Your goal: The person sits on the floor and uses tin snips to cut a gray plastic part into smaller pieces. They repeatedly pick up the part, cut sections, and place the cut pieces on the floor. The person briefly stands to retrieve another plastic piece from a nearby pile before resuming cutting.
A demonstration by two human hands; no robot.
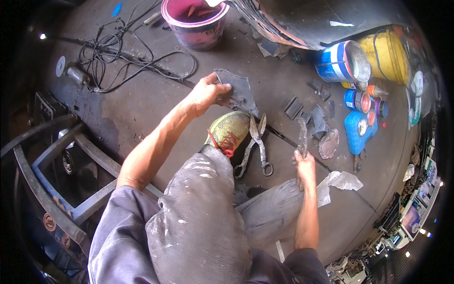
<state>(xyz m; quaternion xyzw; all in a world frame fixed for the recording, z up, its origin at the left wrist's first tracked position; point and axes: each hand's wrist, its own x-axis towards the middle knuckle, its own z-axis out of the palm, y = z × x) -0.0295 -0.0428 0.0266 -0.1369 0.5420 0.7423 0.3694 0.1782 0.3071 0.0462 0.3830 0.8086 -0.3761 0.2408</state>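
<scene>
My left hand (207, 96) is closed on the edge of a thin dark grey sheet piece (235, 89), pinched between thumb and fingers above the toe of my shoe (229, 128). On the floor right beside the shoe lies a pair of metal snips (256, 140), blades apart and handles toward me. Over to the right, my right hand (304, 165) is wrapped round a long, worn metal hand tool (302, 134). Its upper end points away from me; its exact kind cannot be made out. Several dark offcuts (319, 120) lie beyond this hand.
A pink bucket (195, 32) and a tangled cable (124, 52) with a grinder (78, 75) lie far left. Blue-white (333, 61) and yellow (385, 54) buckets, small cans and a blue jug (355, 130) stand right. A metal frame (71, 175) is near left.
</scene>
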